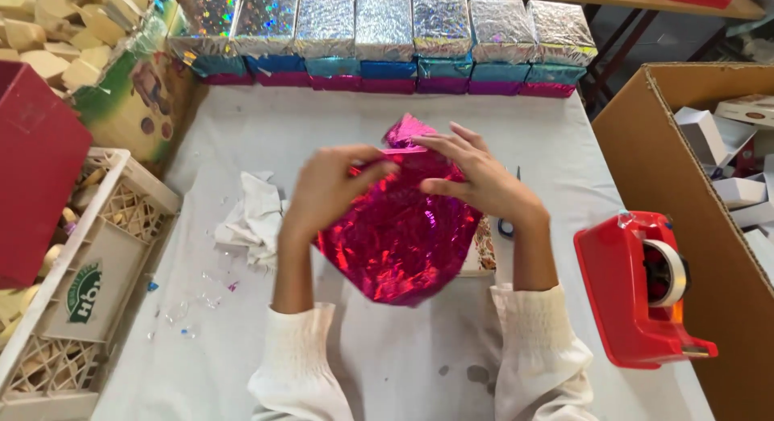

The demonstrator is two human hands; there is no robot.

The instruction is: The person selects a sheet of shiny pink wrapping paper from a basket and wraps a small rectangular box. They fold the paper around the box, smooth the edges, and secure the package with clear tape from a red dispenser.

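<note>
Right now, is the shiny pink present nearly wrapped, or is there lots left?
Done: a row of wrapped boxes stands at the table's far edge. In hand: the left hand and right hand press pink foil around a package, one corner sticking up. Left: that fold looks untaped; the red tape dispenser waits alongside.

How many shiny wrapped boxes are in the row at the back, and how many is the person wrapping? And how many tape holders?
Wrapped boxes in the back row: 7
Pink foil parcel under the left hand and right hand: 1
Red tape dispenser: 1
Total: 9
</note>
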